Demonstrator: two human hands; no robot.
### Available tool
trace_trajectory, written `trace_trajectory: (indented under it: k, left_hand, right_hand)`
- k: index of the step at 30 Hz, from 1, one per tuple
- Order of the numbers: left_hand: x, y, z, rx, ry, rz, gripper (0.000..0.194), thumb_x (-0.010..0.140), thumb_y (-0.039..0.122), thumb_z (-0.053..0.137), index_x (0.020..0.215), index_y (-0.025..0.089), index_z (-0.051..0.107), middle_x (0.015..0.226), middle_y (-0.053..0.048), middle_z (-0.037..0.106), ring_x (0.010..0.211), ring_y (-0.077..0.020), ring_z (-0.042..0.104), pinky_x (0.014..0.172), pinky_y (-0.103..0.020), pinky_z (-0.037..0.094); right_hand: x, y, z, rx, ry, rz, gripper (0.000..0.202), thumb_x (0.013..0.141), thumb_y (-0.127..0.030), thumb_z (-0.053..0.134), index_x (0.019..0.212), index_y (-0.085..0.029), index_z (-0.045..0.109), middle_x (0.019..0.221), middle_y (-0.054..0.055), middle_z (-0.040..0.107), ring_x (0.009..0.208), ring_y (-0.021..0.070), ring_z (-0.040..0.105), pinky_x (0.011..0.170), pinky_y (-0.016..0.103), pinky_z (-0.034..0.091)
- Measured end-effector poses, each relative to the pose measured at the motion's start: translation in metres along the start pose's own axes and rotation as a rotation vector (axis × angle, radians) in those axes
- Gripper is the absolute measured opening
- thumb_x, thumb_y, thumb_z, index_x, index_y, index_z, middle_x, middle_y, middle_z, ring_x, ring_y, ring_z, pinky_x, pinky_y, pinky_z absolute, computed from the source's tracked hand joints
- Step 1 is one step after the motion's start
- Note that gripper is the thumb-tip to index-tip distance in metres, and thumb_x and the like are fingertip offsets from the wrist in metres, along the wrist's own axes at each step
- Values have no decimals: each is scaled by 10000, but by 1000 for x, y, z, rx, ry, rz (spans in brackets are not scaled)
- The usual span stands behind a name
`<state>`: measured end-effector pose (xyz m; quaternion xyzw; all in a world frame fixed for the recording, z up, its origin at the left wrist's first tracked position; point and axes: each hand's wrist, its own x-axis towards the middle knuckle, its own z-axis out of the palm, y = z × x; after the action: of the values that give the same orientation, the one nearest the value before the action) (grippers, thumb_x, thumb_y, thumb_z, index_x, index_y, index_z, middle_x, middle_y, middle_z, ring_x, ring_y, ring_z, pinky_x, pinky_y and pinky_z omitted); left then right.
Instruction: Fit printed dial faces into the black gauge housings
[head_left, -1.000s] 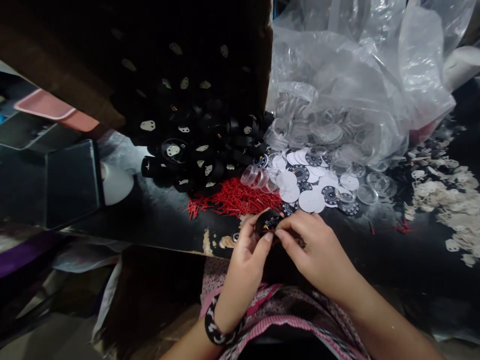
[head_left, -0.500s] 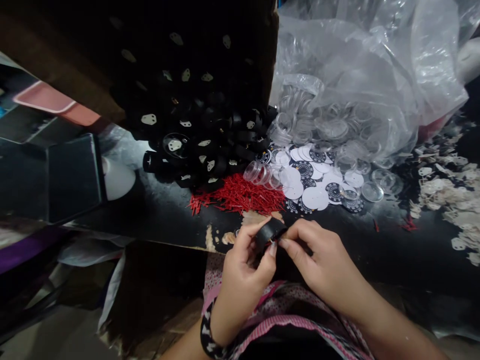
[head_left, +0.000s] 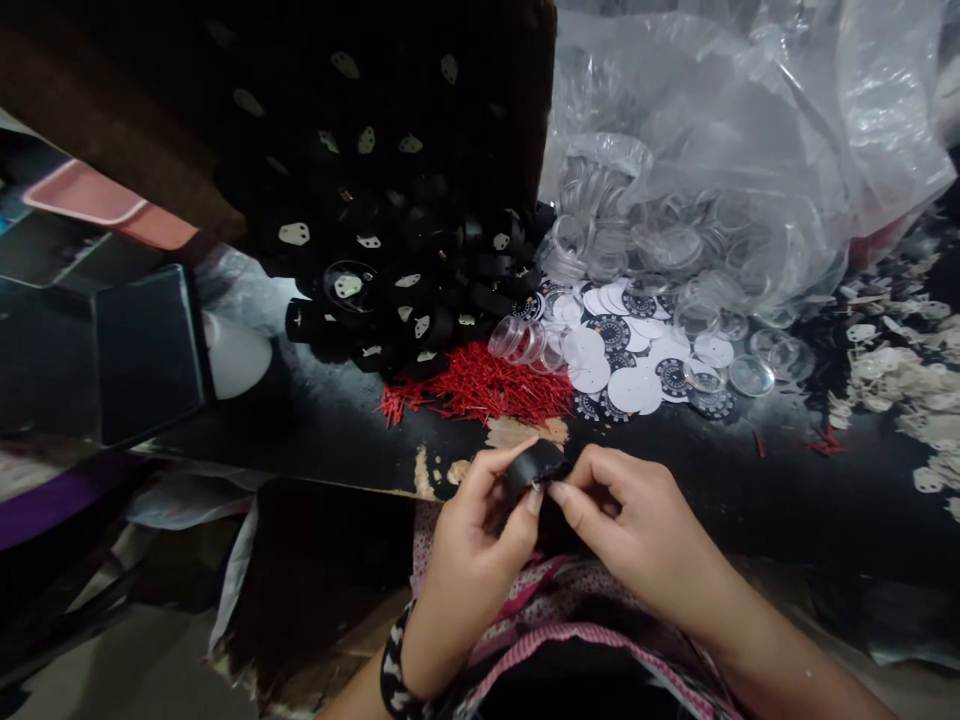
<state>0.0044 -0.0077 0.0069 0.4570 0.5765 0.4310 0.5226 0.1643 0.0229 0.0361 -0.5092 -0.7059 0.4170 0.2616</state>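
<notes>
Just past the table's front edge, my left hand [head_left: 480,535] is closed around a short black plastic ring-shaped case [head_left: 534,468], held tilted between thumb and fingers. My right hand [head_left: 637,525] pinches at the right rim of that case. Whatever is between its fingertips is hidden. Beyond my hands lies a heap of small red sticks [head_left: 499,385]. Right of it are white and black printed round dials [head_left: 634,390], with transparent round covers [head_left: 750,375] among and behind them. More black cases [head_left: 487,265] with pale plates are piled at the back left.
A big open cardboard box [head_left: 546,100] stands over the black pile. A plastic bag [head_left: 712,90] of covers fills the back right. Pale flat plates [head_left: 900,375] lie at the far right; a dark tray [head_left: 150,350] and white cup [head_left: 236,355] are left.
Both hands and the black case have shifted slightly left. The right fingertips stay pinched at the rim, and the view has moved a little.
</notes>
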Motion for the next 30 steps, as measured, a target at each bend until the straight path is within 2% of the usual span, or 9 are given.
trace_trajectory:
  k: [2, 5, 8, 14, 18, 23, 25, 27, 30]
  left_hand:
    - [5, -2, 1, -195, -67, -139, 207, 901, 294, 587, 1102, 299, 635, 1122, 7, 698, 1025, -160, 665, 908, -255, 522]
    - [10, -5, 3, -358, -100, -250, 296, 874, 328, 629, 1169, 298, 623, 1200, -14, 677, 1113, -198, 637, 950, -292, 515]
    - [11, -4, 2, -300, -43, -224, 326, 848, 336, 660, 1170, 286, 644, 1233, -24, 671, 1196, -224, 593, 982, -299, 497]
    - [10, -2, 3, -150, 25, -165, 322, 859, 430, 629, 1144, 295, 696, 1307, -27, 640, 1277, -242, 532, 1078, -339, 423]
    - [9, -13, 10, -449, 146, -399, 417, 795, 514, 676, 1151, 298, 686, 1339, -57, 619, 1256, -288, 553, 998, -393, 508]
    - [13, -19, 7, -514, 78, -336, 383, 836, 443, 662, 1191, 298, 650, 1380, -41, 587, 1263, -261, 548, 1043, -398, 475]
    - [16, -17, 6, -627, 75, -330, 371, 861, 440, 631, 1196, 280, 637, 1359, -55, 603, 1244, -260, 563, 1023, -428, 491]
    - [18, -13, 7, -722, 66, -336, 371, 852, 409, 652, 1191, 259, 630, 1314, -74, 634, 1207, -257, 588, 990, -426, 513]
    - [20, -7, 9, -749, 33, -374, 329, 814, 322, 710, 1119, 214, 653, 1151, -93, 715, 1018, -222, 679, 855, -340, 568]
  right_hand:
    - [5, 2, -3, -68, 1, -70, 236, 881, -156, 598, 664, -197, 513, 664, -20, 579, 632, 139, 527, 625, 264, 367]
    - [11, 5, -6, -198, 17, -252, 84, 906, -135, 552, 862, -174, 611, 843, 37, 648, 793, 181, 580, 738, 308, 393]
    - [17, 8, -5, -361, -6, -340, 130, 929, -114, 503, 981, -140, 619, 919, 76, 654, 854, 209, 587, 797, 347, 380]
    - [23, 8, 6, -549, 35, -403, 166, 907, -119, 464, 810, -153, 594, 765, 53, 602, 723, 203, 543, 732, 346, 353]
    - [24, 1, 10, -446, 108, -256, 122, 854, -96, 521, 775, -169, 579, 726, 21, 603, 657, 168, 525, 687, 315, 366]
    - [39, 0, -12, -258, -72, -122, 83, 884, -141, 598, 840, -202, 634, 766, -11, 658, 690, 145, 593, 667, 263, 414]
    - [55, 7, -22, -327, 39, -68, 71, 902, -219, 609, 953, -199, 653, 862, 22, 664, 755, 172, 620, 687, 281, 434]
    - [73, 18, -27, -537, 171, 6, 230, 877, -301, 652, 1064, -167, 638, 960, 83, 638, 794, 224, 618, 688, 325, 435]
    - [93, 33, -29, -687, 189, 6, 263, 836, -296, 679, 1038, -139, 622, 1005, 124, 600, 788, 241, 600, 674, 339, 423]
